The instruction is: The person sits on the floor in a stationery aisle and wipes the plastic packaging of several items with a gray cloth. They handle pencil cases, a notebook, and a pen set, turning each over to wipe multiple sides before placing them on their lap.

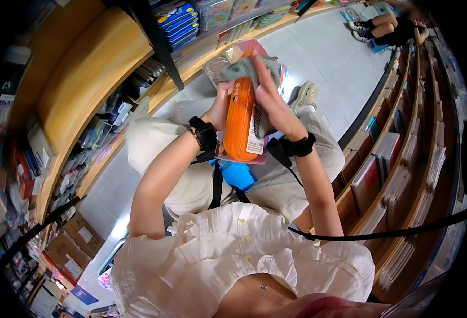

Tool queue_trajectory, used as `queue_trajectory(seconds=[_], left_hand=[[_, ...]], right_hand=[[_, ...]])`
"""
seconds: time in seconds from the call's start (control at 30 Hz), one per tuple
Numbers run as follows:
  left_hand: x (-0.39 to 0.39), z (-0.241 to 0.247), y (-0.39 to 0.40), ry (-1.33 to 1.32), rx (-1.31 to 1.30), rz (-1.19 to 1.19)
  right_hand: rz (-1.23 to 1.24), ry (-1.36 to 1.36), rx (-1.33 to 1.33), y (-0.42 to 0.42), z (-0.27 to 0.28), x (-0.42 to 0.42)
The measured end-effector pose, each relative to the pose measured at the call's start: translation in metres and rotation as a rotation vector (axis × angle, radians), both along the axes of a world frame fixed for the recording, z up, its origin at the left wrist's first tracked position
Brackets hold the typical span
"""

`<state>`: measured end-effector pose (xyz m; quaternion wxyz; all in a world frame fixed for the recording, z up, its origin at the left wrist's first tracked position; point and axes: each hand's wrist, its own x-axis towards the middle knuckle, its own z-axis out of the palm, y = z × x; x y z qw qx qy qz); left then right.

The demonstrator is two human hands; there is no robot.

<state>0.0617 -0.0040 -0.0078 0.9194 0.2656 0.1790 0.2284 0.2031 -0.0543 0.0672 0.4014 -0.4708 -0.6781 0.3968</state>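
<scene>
Above my lap I hold a clear, pink-edged plastic box point(264, 157) with an orange case point(239, 123) inside it. The case bears printed marks, and a white label with writing point(255, 133) shows at its side. My left hand point(218, 105) grips the box along its left side. A grey cloth point(236, 69) lies over the upper part of the box. My right hand point(271, 97) presses this cloth against the box's right side, its fingers stretched upward. The cloth also hangs below the right palm.
A wooden shelf point(94, 75) stocked with goods curves along the left. Tiered racks point(392, 175) of packaged items stand at the right. Cardboard boxes point(74, 246) lie at lower left. Another person point(392, 30) sits on the floor at upper right. A black cable point(376, 234) crosses the right side.
</scene>
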Motion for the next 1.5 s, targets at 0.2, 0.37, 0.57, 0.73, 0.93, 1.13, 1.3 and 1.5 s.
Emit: queue_trajectory(seconds=[0.2, 0.37, 0.57, 0.73, 0.93, 1.13, 1.3, 1.5], left_hand=[[-0.006, 0.007, -0.004, -0.004, -0.061, 0.044], [-0.018, -0.006, 0.009, 0.047, 0.004, 0.254], [-0.009, 0.003, 0.005, -0.065, -0.073, 0.379], [-0.006, 0.003, -0.003, -0.059, -0.015, 0.21], [0.007, -0.01, -0.025, 0.097, 0.075, -0.107], [0.0, -0.031, -0.014, 0.179, 0.676, -0.197], [0.011, 0.003, -0.011, 0.386, 0.834, 0.059], [0.014, -0.019, -0.029, 0.427, 0.881, 0.104]], right_hand=[[-0.135, -0.076, 0.001, 0.011, -0.03, 0.009], [0.061, -0.168, 0.017, -0.042, -0.021, -0.026], [-0.024, -0.131, 0.088, -0.096, -0.027, -0.036], [-0.122, 0.117, -0.087, -0.101, -0.043, -0.025], [-0.436, 0.579, -0.124, -0.061, -0.052, 0.019], [-0.551, 1.074, -0.354, -0.052, -0.031, 0.039], [-0.689, 0.902, -0.183, -0.053, -0.026, 0.037], [-0.738, 0.539, -0.054, -0.047, -0.077, 0.026]])
